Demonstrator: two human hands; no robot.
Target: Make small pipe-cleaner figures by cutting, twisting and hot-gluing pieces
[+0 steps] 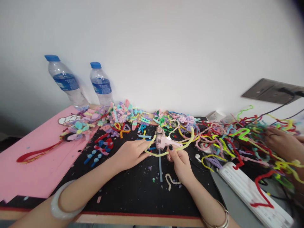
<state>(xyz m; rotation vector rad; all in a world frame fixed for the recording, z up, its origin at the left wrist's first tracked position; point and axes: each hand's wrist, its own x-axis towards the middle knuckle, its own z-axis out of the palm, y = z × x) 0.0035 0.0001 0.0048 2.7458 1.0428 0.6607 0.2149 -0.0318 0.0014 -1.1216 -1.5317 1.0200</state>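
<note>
A long pale yellow pipe cleaner [156,155] curves in a wide arc between my hands, its right end rising to the upper right. My left hand [131,153] pinches it near the left bend. My right hand [180,162], with a dark thumbnail, is closed on it a little right of the middle. Just behind the pipe cleaner lies a pink hot glue gun [161,141], with a translucent glue stick [160,167] reaching toward me over the black mat [123,196]. A short cream pipe cleaner piece [169,182] lies below my right hand.
Tangled pipe cleaners [228,139] heap at the right, where another person's hand [282,142] reaches in. A white power strip [254,193] lies nearer me. Finished pipe-cleaner shapes [121,115] line the back. Two water bottles [67,82] stand by the wall; pink sheets [35,136] lie left.
</note>
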